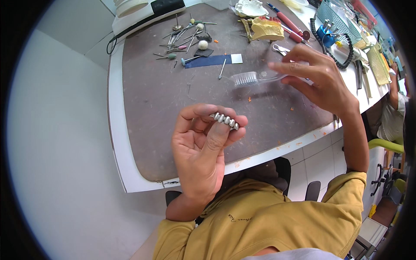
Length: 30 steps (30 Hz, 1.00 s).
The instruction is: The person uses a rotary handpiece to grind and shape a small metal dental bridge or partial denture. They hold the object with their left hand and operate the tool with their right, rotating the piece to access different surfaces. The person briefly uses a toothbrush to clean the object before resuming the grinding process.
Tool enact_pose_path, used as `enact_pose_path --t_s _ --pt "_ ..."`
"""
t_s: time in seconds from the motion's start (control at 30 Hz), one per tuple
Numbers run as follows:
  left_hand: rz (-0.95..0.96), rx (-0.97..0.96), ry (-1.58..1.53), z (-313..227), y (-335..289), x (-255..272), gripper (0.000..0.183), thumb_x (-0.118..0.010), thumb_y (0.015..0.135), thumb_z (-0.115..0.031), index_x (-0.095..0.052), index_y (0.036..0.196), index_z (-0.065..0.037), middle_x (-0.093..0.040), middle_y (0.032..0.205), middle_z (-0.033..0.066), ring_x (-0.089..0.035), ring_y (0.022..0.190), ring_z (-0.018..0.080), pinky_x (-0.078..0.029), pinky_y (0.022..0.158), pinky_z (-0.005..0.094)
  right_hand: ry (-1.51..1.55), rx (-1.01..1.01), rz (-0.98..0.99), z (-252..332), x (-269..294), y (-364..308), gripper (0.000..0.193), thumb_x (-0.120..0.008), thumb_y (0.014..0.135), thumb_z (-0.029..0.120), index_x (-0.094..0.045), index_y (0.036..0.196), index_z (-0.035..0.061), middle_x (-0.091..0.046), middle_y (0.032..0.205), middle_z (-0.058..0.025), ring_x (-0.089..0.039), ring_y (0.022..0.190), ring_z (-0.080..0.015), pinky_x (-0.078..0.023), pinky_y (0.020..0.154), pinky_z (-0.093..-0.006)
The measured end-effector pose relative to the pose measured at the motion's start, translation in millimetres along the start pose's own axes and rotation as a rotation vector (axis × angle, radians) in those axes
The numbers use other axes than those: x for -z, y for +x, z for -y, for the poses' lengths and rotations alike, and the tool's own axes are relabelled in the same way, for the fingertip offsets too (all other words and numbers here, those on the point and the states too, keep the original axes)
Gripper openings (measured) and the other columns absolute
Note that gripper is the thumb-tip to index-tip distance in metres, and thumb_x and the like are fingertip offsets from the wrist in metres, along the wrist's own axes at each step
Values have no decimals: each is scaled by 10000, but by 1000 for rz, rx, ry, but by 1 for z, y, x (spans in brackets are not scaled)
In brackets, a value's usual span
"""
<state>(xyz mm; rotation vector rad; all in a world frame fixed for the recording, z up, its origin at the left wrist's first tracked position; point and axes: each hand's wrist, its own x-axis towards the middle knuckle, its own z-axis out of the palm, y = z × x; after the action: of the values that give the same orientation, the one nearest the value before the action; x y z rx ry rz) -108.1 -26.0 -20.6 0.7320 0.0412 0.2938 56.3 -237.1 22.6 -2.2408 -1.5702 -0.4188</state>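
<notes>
- Closest in, the left hand (200, 149), palm turned up, pinches the ridged metal piece (226, 120) between thumb and fingers.
- Beyond it, rightward, the right hand (318, 73) hangs apart, knuckles up, gripping a toothbrush (272, 78); brushing seems the step, and contact calls for bringing the bristles (245, 79) nearer.
- Past both hands, burs (172, 56) litter the surface (151, 117).

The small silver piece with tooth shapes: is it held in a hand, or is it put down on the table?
Held: the left hand pinches the silver piece between thumb and fingers, off the brown tabletop.
</notes>
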Motion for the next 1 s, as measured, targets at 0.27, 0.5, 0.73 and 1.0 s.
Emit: enact_pose_path --t_s 0.27,0.5,0.73,1.0 --pt "18 -66 53 1 -2 -2 272 -604 896 67 -513 1139 -16 -634 1043 133 -681 971 249 -625 813 293 -413 -767 -71 21 37 -56 433 -728 837 419 -597 767 13 -511 559 -57 -514 529 -163 -412 522 -339" --pt "26 -200 182 5 -6 -2 310 -628 867 87 -519 1129 -37 -611 1024 106 -681 965 248 -623 809 290 -209 -1006 109 11 36 -91 585 -698 836 502 -471 610 13 -375 512 -44 -372 505 -126 -290 474 -329" --pt "18 -366 290 7 -12 -3 296 -656 848 84 -523 1069 -62 -605 1003 97 -685 949 260 -621 796 301 289 -1040 -434 -4 26 -126 406 -596 939 366 -533 681 59 -421 592 62 -330 545 -39 -253 488 -267" --pt "50 -514 383 12 -14 -1 288 -644 832 100 -514 1027 -67 -592 1004 101 -683 913 258 -615 753 315 1157 -398 -1062 60 -19 -78 367 -543 975 336 -589 955 -27 -536 838 -74 -513 583 -132 -404 501 -210"
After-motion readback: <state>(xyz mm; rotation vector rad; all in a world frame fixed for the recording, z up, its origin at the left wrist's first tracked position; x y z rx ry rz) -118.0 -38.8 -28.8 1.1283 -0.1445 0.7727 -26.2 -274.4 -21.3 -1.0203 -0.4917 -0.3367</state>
